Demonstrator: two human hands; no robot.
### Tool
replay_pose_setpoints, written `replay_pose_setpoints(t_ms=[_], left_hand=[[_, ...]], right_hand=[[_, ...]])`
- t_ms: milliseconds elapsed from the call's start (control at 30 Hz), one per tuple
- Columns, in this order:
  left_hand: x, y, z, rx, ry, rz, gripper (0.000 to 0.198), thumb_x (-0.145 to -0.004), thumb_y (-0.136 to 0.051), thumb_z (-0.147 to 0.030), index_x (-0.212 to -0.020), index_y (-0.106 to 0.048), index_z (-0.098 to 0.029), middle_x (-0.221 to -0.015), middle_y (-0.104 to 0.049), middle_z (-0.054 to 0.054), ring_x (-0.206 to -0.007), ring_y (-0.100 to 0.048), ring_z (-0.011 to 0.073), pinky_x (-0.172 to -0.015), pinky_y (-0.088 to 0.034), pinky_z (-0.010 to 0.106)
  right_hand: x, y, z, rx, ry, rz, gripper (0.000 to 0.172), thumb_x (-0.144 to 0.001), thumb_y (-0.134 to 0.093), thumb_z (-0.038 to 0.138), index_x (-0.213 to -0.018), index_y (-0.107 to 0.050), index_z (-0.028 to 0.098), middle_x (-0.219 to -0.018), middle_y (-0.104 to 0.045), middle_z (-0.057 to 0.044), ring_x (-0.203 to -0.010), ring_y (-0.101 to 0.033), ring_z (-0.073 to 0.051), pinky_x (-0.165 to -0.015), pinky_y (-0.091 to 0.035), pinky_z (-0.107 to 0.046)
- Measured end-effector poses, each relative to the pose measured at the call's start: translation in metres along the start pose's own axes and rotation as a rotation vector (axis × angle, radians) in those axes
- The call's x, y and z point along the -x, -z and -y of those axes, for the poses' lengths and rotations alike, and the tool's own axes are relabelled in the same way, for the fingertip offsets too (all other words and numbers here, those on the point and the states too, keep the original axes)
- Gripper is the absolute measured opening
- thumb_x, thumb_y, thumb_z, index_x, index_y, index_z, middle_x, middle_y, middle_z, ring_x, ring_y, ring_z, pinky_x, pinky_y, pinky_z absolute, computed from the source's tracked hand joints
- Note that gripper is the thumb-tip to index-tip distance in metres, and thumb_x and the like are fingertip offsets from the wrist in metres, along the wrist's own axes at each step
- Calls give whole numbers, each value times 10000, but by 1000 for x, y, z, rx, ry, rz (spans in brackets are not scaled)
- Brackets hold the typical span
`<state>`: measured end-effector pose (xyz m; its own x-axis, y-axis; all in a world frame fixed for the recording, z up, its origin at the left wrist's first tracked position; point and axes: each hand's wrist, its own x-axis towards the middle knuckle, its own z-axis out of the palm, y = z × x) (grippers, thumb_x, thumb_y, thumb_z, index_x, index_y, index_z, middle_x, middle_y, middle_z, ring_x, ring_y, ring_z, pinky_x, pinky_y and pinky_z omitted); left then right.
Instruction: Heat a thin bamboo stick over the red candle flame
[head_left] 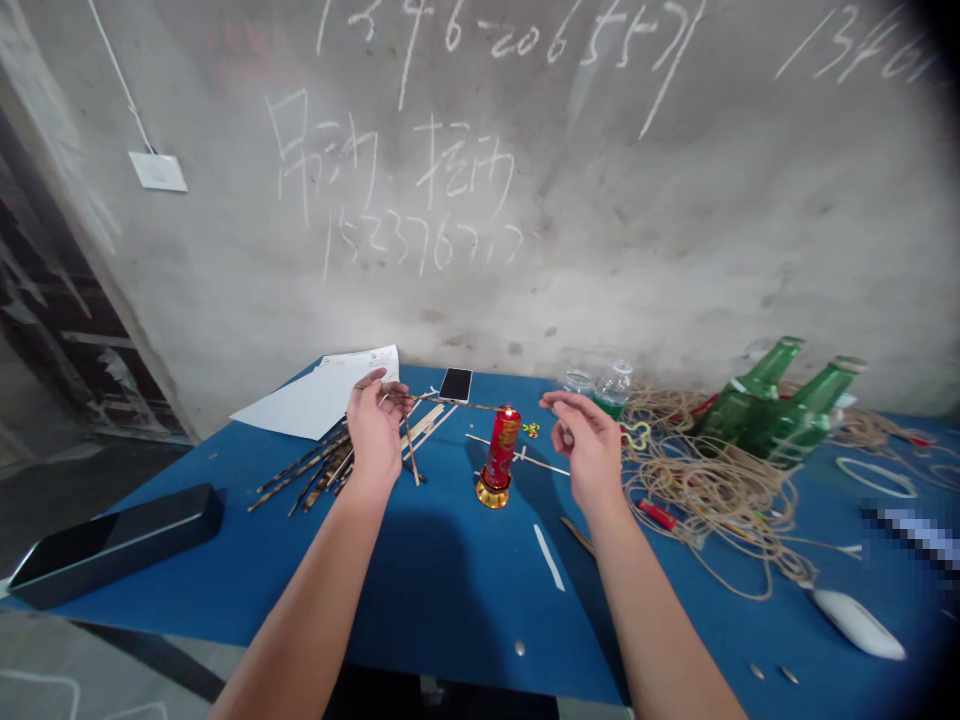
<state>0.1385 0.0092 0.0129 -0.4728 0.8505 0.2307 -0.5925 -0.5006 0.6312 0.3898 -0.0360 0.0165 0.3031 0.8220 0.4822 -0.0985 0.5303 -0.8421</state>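
Note:
A red candle [502,450] with a small flame stands upright in a gold base on the blue table. My left hand [377,415], to the candle's left, is closed on a thin brown stick [465,403]. The stick's far end reaches the flame at the candle's top. To the candle's right, my right hand [585,440] is raised with its fingers curled and the thumb near them; whether it holds anything is too small to tell. Dark-marked sticks [319,470] lie in a pile beside and behind my left hand.
Green bottles [795,410] and tangled twine [712,490] lie at the right. White paper [300,400] and a phone [455,385] are at the back, with a long black case [120,540] at the left. A white strip [549,557] lies in front. The wall stands behind the table.

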Motion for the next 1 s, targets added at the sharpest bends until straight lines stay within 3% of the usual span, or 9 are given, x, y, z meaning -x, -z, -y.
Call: replay_pose_setpoints(t_ms=[1000], left_hand=[[-1,2,2,-2,-14,10,314,-772,-712,-337,-1032,-644,-174,-713,-667,36,-642,-645,177,-632,-466,290]], right_hand=[[0,2,-3,29,8,17,179,-856,-739,376,-935,-799,227,-946,-766,-50,-470,-430,-85,-432,-332,-264]])
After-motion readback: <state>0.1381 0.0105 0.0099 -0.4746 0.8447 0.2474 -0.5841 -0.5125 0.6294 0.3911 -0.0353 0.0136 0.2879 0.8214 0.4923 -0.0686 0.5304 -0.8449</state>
